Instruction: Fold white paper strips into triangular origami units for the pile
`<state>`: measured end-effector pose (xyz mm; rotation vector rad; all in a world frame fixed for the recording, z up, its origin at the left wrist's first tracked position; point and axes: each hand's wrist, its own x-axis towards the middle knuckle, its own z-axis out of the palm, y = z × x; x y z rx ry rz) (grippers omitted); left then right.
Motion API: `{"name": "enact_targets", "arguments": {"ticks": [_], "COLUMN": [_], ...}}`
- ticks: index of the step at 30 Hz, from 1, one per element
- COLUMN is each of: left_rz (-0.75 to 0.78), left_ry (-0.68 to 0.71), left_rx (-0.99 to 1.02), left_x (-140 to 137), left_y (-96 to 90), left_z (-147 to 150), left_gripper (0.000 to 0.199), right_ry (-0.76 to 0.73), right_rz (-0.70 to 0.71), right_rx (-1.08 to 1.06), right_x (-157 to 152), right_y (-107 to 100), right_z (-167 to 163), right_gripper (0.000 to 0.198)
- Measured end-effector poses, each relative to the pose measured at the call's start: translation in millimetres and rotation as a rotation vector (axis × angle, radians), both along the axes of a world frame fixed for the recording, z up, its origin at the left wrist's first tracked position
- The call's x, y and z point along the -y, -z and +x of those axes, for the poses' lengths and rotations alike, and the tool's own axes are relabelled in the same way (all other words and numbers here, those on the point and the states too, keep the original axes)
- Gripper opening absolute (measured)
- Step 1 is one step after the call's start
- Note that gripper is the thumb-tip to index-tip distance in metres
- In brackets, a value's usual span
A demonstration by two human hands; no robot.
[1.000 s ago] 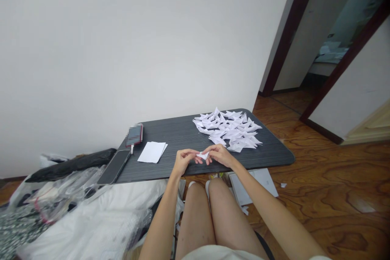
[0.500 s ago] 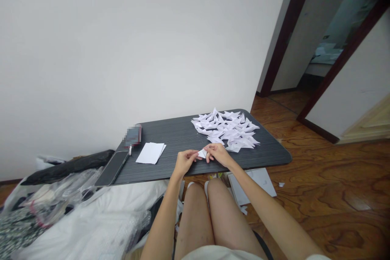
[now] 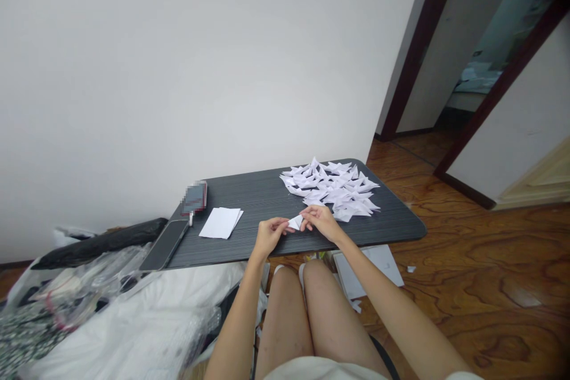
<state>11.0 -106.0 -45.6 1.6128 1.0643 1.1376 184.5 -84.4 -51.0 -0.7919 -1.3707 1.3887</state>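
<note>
A small folded piece of white paper [image 3: 295, 222] is held just above the near edge of the dark table. My left hand [image 3: 270, 234] pinches its left corner between thumb and fingers. On the other side, my right hand [image 3: 320, 221] grips its right edge, fingers closed. Behind my right hand lies a spread of folded white paper boats [image 3: 336, 187], many overlapping. Left of my left hand is a short stack of white paper sheets [image 3: 219, 223].
The dark table [image 3: 253, 190] stands against a white wall. At its left end lie a dark phone-like slab [image 3: 165, 244] and a partly blurred device [image 3: 195, 197]. White plastic-wrapped bundles [image 3: 151, 320] fill the lower left. A flat white board [image 3: 374, 267] is under the table.
My right hand has shifted slightly up and right, and more of the folded paper shows between my hands. The boats and the stack stay where they were.
</note>
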Motion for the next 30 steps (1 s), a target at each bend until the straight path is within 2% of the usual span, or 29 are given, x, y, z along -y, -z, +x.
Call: {"name": "enact_targets", "arguments": {"ticks": [6, 11, 17, 21, 26, 30], "left_rz": [0.069, 0.151, 0.185, 0.146, 0.207, 0.270], "left_ry": [-0.030, -0.096, -0.042, 0.004, -0.071, -0.130], "left_rx": [-0.076, -0.163, -0.212, -0.276, -0.373, -0.401], "left_x": [2, 5, 7, 6, 4, 4], "left_y": [1.1, -2.0, -4.9, -4.2, -3.8, -4.3], "left_z": [2, 3, 7, 9, 8, 7], "left_gripper": [0.024, 0.021, 0.022, 0.030, 0.033, 0.029], "right_ry": [0.015, -0.086, -0.033, -0.028, -0.065, -0.061], "right_rz": [-0.015, -0.073, 0.013, 0.015, -0.002, -0.023], "right_rx": [-0.020, 0.000, 0.146, 0.201, 0.210, 0.120], "right_x": [-3, 1, 2, 2, 3, 1], "right_y": [5, 2, 3, 6, 6, 5], "right_z": [-1, -3, -10, -11, -7, -8], "right_gripper": [0.024, 0.032, 0.017, 0.020, 0.028, 0.030]}}
